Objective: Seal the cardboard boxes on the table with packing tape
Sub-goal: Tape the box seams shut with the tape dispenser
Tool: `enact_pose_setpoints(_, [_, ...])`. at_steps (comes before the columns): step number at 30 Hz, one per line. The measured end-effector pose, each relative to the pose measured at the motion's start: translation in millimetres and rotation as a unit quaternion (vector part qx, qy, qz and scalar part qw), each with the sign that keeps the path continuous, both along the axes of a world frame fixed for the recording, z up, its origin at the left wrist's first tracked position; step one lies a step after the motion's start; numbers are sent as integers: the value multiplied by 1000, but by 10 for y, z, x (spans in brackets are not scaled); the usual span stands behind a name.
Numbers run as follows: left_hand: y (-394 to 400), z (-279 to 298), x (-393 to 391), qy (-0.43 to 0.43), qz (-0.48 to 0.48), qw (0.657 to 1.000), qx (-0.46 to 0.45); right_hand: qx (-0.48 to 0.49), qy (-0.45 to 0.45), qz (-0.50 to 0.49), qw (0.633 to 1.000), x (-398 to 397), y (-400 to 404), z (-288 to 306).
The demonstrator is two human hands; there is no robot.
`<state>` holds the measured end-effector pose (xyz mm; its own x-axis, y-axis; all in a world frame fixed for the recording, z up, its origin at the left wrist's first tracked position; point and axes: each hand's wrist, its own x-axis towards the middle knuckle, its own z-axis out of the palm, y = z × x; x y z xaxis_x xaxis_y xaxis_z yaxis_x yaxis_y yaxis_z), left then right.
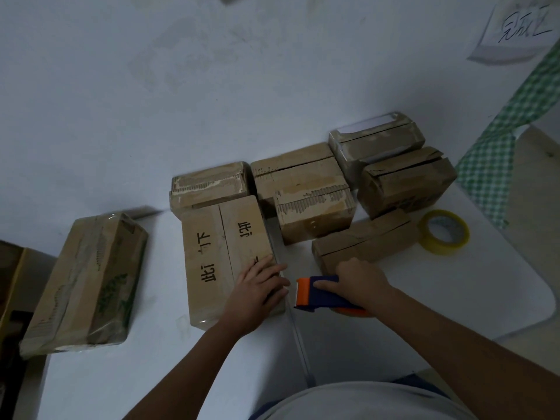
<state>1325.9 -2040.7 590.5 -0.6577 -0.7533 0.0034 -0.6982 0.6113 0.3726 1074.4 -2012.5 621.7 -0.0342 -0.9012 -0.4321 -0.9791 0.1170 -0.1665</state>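
— Box (224,256) with printed characters: where does it lie from the tape gun (321,294)?

— Head view: just left of it. Its long axis and unsealed seam run away from the person. Left hand (257,291) presses flat on the near right corner, fingers straight. Right hand (357,283) is curled round the gun, just beside that edge.

— Room?

— 1 wrapped box (88,283) stands well apart on the left; others crowd behind; the near table (181,374) is free, I'd judge.
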Motion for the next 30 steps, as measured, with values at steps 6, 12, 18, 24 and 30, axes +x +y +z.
enact_pose_setpoints(6, [3, -4, 20, 5, -2, 1000, 8, 17, 30, 11, 999, 99, -79, 30])
enact_pose_setpoints(12, [29, -19, 81, 36, 7, 999, 18, 80, 67, -26, 994, -203, 96, 0])
enact_pose_setpoints(18, [20, -45, 96, 30, 5, 999, 15, 63, -46, -114, 990, -248, 422, -224])
enact_pose_setpoints(24, [24, -26, 134, 33, -2, 999, 24, 13, -94, -127, 987, -6, 658, -540])
enact_pose_setpoints(30, [12, -41, 131, 34, 0, 999, 17, -95, -295, -184, 933, 364, 610, -428])
